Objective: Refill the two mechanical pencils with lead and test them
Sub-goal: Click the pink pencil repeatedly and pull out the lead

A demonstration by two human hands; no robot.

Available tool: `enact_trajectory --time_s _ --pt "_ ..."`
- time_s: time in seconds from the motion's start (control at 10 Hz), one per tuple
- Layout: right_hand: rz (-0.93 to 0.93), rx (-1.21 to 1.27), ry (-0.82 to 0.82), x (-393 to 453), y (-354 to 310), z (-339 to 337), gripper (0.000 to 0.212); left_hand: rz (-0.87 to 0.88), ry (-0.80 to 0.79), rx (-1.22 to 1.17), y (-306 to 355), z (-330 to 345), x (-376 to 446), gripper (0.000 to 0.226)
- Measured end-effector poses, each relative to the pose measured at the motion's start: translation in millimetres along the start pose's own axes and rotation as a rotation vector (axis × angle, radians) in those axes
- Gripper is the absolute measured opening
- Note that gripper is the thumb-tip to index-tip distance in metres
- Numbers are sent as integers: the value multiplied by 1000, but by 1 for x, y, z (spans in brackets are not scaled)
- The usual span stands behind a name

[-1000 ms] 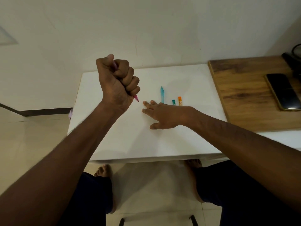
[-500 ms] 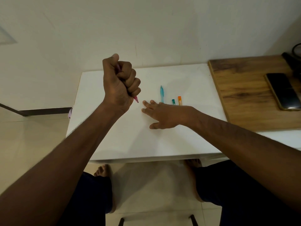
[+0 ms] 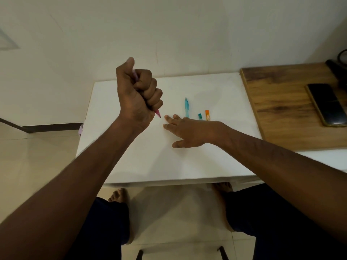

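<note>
My left hand (image 3: 137, 94), fisted on the pink pencil (image 3: 157, 113) at frame centre, has lifted its thumb off the cap, likely mid-click to feed lead. My right hand (image 3: 189, 131) stays flat and empty. The blue pencil (image 3: 186, 107) lies on the table (image 3: 116, 147).

From my feed this looks like a room in a home. I see a small white tabletop (image 3: 131, 166) pushed against a plain cream wall (image 3: 169, 34), a wooden desk (image 3: 281, 109) butted against it with a phone (image 3: 327, 104) lying on top, glossy beige floor tiles (image 3: 33, 156) with a dark skirting strip (image 3: 50, 127), and bare feet (image 3: 120, 196) under the tabletop.
</note>
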State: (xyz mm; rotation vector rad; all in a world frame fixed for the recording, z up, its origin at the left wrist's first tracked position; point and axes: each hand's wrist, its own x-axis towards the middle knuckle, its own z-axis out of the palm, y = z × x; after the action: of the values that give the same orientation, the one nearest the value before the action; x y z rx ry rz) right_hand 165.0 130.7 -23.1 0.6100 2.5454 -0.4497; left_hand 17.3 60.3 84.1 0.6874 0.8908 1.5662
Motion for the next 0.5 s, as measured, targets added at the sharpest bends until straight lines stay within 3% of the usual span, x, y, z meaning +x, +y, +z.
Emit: enact_trajectory --time_s 0.5 --pt "5 9 2 1 0 0 84 -8 20 24 -1 1 0 57"
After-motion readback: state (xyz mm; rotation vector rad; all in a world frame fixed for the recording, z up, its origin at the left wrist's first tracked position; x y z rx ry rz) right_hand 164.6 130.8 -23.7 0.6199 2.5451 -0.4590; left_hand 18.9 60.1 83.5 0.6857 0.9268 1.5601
